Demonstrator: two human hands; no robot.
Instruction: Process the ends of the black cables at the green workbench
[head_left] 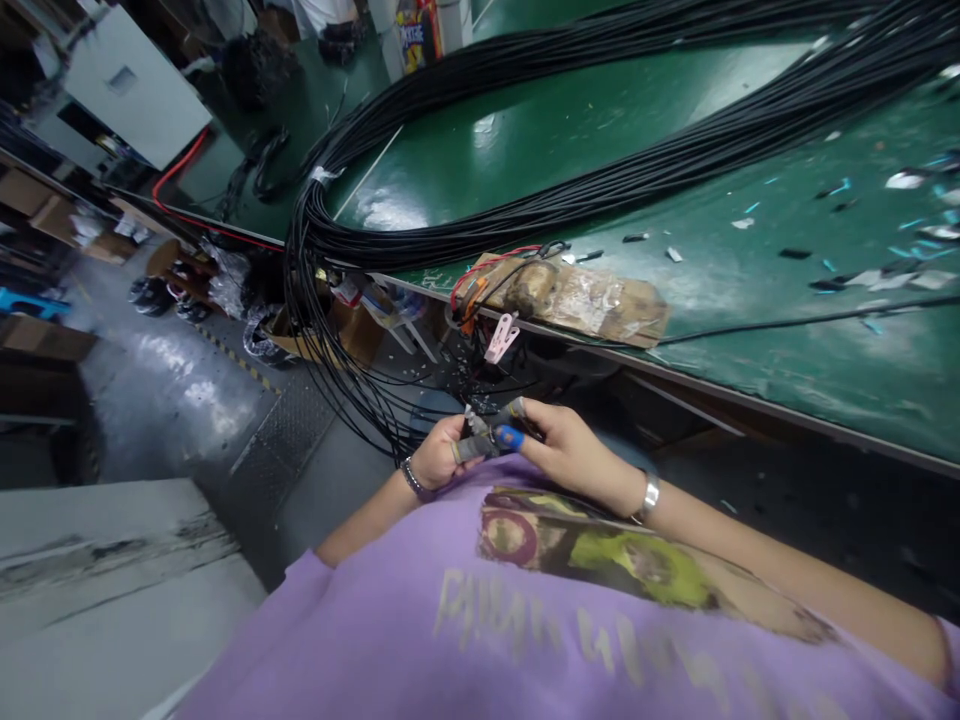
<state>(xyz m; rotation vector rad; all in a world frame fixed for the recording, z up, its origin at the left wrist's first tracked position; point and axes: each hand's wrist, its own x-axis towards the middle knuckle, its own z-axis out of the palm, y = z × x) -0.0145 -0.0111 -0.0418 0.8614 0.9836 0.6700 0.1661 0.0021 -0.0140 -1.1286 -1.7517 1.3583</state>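
Note:
My left hand [441, 455] and my right hand [574, 447] meet in front of my purple shirt, fingers closed in a pinch. Grey wrapping covers some fingertips, and a blue one covers a finger of the right hand. Between the fingers shows a small silvery piece [474, 422], too blurred to name; whether it belongs to a cable I cannot tell. Black cables [330, 365] hang from the table edge and run down behind my left hand. Above the hands, a pink clip [502, 338] sits at the table edge beside a taped cardboard piece [600, 302].
A large coil of black cable [465, 235] lies on the green table [525, 130]. Cut scraps [847, 280] are scattered at the right. A white box-shaped machine [131, 85] stands at far left. Cardboard boxes [45, 205] line the floor. A pale surface [112, 590] is at lower left.

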